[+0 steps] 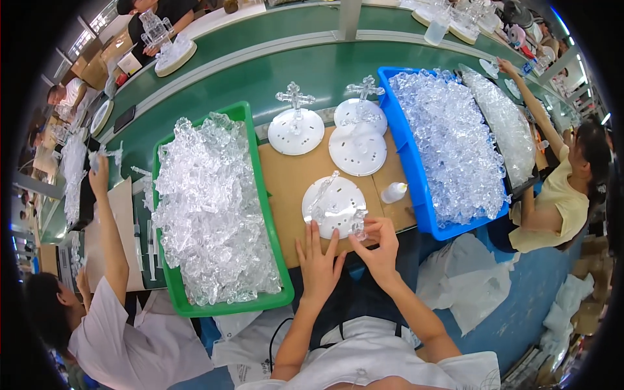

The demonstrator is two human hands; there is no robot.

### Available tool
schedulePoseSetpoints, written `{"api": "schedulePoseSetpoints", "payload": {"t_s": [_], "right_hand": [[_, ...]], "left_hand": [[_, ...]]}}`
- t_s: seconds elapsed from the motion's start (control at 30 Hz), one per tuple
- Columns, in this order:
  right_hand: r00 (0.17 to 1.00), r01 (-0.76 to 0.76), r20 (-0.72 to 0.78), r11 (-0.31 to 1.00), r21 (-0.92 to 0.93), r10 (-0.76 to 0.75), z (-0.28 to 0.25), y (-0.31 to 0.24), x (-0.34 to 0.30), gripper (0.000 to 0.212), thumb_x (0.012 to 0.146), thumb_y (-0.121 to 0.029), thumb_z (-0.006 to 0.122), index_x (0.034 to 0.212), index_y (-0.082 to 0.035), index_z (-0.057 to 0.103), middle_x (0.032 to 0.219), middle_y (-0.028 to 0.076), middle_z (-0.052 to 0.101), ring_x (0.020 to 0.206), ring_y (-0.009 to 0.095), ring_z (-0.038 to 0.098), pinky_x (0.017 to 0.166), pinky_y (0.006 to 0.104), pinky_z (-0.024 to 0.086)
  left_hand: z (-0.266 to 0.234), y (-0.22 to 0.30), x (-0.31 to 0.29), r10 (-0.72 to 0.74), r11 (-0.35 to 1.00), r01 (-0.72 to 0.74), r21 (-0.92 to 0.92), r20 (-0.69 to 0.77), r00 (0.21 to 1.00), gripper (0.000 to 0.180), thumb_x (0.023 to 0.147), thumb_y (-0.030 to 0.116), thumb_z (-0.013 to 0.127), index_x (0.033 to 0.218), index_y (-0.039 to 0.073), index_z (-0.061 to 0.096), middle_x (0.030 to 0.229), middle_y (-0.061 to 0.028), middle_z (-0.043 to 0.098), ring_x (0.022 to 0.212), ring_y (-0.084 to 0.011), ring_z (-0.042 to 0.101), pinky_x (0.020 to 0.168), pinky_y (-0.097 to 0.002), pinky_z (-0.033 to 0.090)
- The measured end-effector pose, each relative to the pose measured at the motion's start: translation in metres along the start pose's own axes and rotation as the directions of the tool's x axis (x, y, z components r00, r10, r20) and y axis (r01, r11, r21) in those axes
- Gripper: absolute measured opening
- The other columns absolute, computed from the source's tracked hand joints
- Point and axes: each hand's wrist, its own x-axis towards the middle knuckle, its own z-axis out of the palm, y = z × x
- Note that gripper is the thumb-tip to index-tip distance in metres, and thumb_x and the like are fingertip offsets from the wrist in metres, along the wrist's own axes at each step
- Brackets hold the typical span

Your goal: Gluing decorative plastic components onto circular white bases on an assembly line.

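In front of me a white round disc with small holes (348, 195) lies on brown cardboard (286, 188). A long clear plastic piece (323, 196) rests across the disc's left half. My left hand (320, 263) is open, its fingers stretched out, with the fingertips at the disc's near edge. At the disc's lower right edge, my right hand (379, 247) pinches a small clear plastic piece (358, 225), partly hidden by the fingers. Farther back, one clear cross (296, 97) stands on a white disc, and another cross (365, 88) stands behind overlapping discs (357, 151).
A green bin (263, 214) heaped with clear parts stands left, a blue bin (426, 208) of clear parts right. A small white bottle (394, 192) is beside the blue bin. One person (117, 325) works at left, another (552, 208) at right. Beyond runs a green conveyor (260, 71).
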Motion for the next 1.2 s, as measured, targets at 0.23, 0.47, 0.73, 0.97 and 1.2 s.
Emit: {"api": "schedulePoseSetpoints", "payload": {"t_s": [0.23,0.47,0.73,0.97,1.2], "right_hand": [[0.940,0.313,0.080,0.744,-0.590,-0.332,0.014,-0.003,0.005,0.032,0.073,-0.024,0.077,0.084,-0.002,0.057,0.092,0.012,0.059,0.075,0.023,0.061,0.060,0.0326,0.049],[0.929,0.100,0.355,0.856,-0.508,0.102,-0.008,-0.039,0.036,0.037,0.075,-0.019,0.075,0.100,0.000,0.057,0.077,0.009,0.062,0.062,0.018,0.062,0.058,0.0287,0.048],[0.995,-0.023,0.084,0.940,-0.342,0.054,0.004,-0.006,0.034,0.031,0.077,-0.022,0.075,0.079,0.001,0.055,0.062,0.009,0.061,0.054,0.015,0.061,0.052,0.0265,0.048],[0.999,-0.026,0.028,0.937,-0.347,0.038,0.010,-0.004,0.028,0.032,0.078,-0.023,0.074,0.076,0.000,0.052,0.061,0.009,0.061,0.054,0.014,0.061,0.051,0.0259,0.047],[0.999,-0.044,-0.024,0.919,-0.391,0.038,0.021,0.001,0.018,0.033,0.079,-0.024,0.074,0.079,-0.001,0.051,0.061,0.009,0.059,0.054,0.016,0.061,0.051,0.0275,0.048]], "left_hand": [[0.001,-0.001,-0.003,-0.014,0.999,0.014,-0.038,0.016,1.000,0.050,0.085,0.026,0.062,0.132,0.014,0.050,0.147,-0.0255,0.022,0.136,-0.0413,0.022,0.106,-0.0596,0.018],[-0.001,-0.001,-0.002,-0.007,0.999,0.007,-0.037,0.000,1.000,0.049,0.086,0.027,0.061,0.130,0.011,0.051,0.148,-0.0248,0.022,0.137,-0.0398,0.021,0.107,-0.0590,0.017],[0.004,-0.003,-0.004,0.005,0.988,-0.021,-0.154,-0.104,0.995,0.063,0.085,0.028,0.063,0.135,0.002,0.033,0.148,-0.0231,0.024,0.137,-0.0379,0.024,0.108,-0.0573,0.016],[0.002,-0.003,-0.004,0.022,0.996,-0.028,-0.087,-0.073,0.997,0.068,0.086,0.030,0.063,0.139,0.003,0.029,0.147,-0.0237,0.025,0.137,-0.0377,0.025,0.107,-0.0580,0.019],[0.003,-0.004,-0.005,0.004,0.994,-0.013,-0.111,-0.079,0.997,0.069,0.086,0.026,0.063,0.141,0.004,0.028,0.149,-0.0221,0.023,0.138,-0.0375,0.022,0.108,-0.0571,0.017]]}}
